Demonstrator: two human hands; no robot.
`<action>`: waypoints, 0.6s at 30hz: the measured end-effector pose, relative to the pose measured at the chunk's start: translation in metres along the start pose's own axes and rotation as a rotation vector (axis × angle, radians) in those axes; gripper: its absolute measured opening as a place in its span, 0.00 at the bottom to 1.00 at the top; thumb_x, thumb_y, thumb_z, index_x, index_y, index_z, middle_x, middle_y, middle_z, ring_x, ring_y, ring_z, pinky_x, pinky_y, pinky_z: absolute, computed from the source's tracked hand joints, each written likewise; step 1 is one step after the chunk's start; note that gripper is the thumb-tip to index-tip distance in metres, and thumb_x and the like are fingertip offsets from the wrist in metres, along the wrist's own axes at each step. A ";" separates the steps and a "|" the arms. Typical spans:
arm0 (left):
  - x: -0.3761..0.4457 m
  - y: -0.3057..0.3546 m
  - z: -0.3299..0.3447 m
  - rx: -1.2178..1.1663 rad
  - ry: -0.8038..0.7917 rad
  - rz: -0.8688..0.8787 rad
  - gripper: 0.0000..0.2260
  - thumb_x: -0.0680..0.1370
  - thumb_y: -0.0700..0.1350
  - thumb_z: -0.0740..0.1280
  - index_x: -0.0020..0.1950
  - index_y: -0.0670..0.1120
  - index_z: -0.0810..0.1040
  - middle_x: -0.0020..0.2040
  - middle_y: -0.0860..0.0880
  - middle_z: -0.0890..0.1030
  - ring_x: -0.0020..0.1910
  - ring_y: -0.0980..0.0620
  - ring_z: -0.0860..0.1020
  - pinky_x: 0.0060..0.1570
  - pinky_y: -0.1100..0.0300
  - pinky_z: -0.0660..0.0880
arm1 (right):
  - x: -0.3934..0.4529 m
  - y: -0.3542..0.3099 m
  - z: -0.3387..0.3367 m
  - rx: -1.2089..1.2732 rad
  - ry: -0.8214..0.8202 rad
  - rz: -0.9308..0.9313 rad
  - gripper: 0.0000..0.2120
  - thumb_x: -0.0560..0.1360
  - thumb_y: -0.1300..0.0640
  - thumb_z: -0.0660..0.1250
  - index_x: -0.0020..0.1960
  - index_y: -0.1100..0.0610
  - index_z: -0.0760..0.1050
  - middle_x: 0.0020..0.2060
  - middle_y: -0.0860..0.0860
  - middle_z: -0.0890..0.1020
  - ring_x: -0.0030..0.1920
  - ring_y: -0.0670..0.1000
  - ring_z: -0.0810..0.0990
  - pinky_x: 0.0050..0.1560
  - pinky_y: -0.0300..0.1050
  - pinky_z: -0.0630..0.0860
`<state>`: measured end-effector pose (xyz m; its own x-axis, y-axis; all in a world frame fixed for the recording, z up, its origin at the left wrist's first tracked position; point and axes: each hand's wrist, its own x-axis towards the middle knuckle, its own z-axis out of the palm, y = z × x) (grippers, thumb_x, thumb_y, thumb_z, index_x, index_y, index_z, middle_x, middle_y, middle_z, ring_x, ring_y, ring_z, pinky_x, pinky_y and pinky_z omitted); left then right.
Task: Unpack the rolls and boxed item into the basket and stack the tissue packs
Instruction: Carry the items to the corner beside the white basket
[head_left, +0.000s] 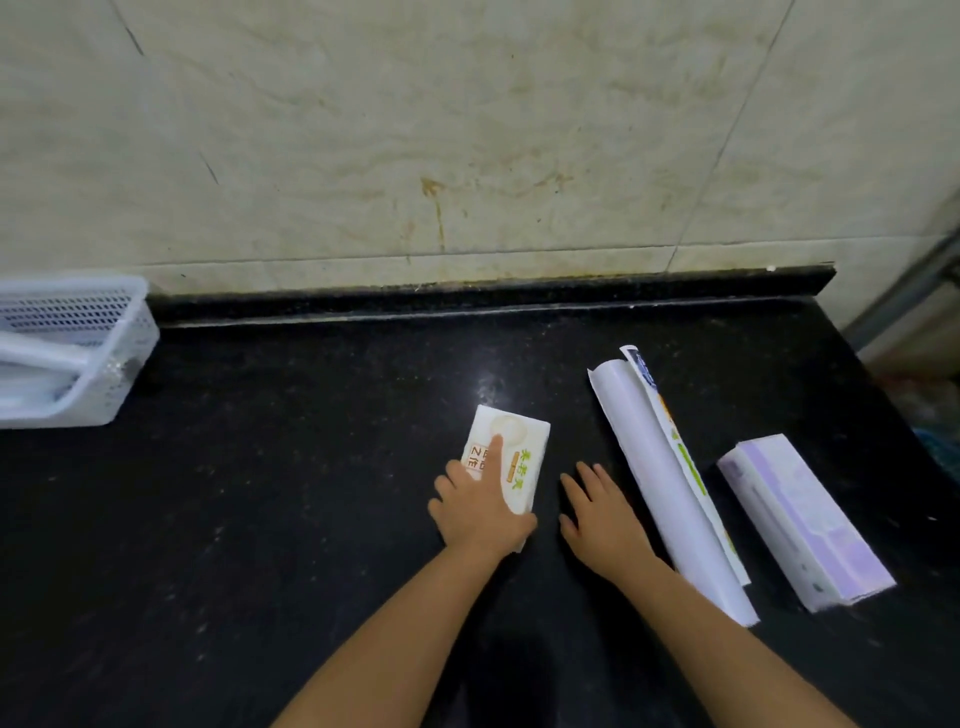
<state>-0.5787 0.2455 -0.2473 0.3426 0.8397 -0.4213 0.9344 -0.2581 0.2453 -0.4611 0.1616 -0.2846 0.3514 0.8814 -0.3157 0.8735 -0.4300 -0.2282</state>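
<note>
A white tissue pack (522, 457) with green and orange print lies mid-counter. My left hand (480, 506) rests on its near end, index finger stretched along the top. Just to its right my right hand (602, 517) lies flat on the black counter, fingers spread, holding nothing. Beside that hand is a long white roll (662, 478) with a printed paper sleeve partly unwrapped. Further right lies a long pale purple box (802, 519). At the far left stands a white perforated basket (111, 338) with whitish rolls inside.
The black stone counter (291, 467) ends at a raised back lip under a beige tiled wall (467, 130). Its right edge drops off past the purple box, with a metal frame (904, 291) beyond.
</note>
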 end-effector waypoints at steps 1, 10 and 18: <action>0.001 -0.001 0.000 -0.024 0.015 -0.002 0.43 0.68 0.59 0.67 0.73 0.60 0.42 0.65 0.42 0.61 0.62 0.43 0.63 0.61 0.50 0.64 | 0.000 0.001 0.003 0.026 0.009 -0.006 0.26 0.78 0.53 0.55 0.74 0.58 0.53 0.75 0.59 0.52 0.76 0.57 0.48 0.76 0.50 0.49; -0.001 -0.071 -0.023 -0.161 0.243 -0.152 0.41 0.68 0.59 0.68 0.74 0.56 0.49 0.63 0.41 0.66 0.61 0.42 0.66 0.62 0.49 0.65 | 0.003 -0.021 0.010 0.100 0.140 -0.005 0.23 0.77 0.58 0.60 0.69 0.67 0.63 0.71 0.68 0.61 0.73 0.65 0.56 0.74 0.57 0.55; -0.042 -0.224 -0.066 -0.245 0.413 -0.511 0.39 0.67 0.58 0.69 0.73 0.56 0.53 0.64 0.41 0.66 0.63 0.42 0.65 0.63 0.49 0.63 | 0.037 -0.196 0.019 0.068 0.056 -0.369 0.25 0.79 0.52 0.52 0.73 0.61 0.54 0.75 0.60 0.54 0.76 0.58 0.48 0.76 0.50 0.47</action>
<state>-0.8084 0.2992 -0.2271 -0.2442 0.9525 -0.1820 0.9031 0.2918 0.3151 -0.6256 0.2751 -0.2691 0.0364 0.9880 -0.1504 0.9211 -0.0915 -0.3783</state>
